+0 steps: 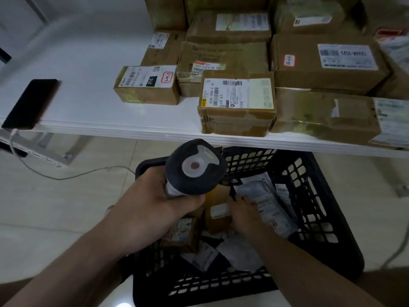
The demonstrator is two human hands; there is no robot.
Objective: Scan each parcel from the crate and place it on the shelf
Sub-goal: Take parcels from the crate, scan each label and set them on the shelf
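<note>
Over crate (321,196): left fingers (191,201) wrapped round scanner (194,167), upright; right fingers (243,199) on parcel (218,226), grip unclear.

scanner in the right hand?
No, the left hand grips the scanner; the right hand reaches into the crate.
</note>
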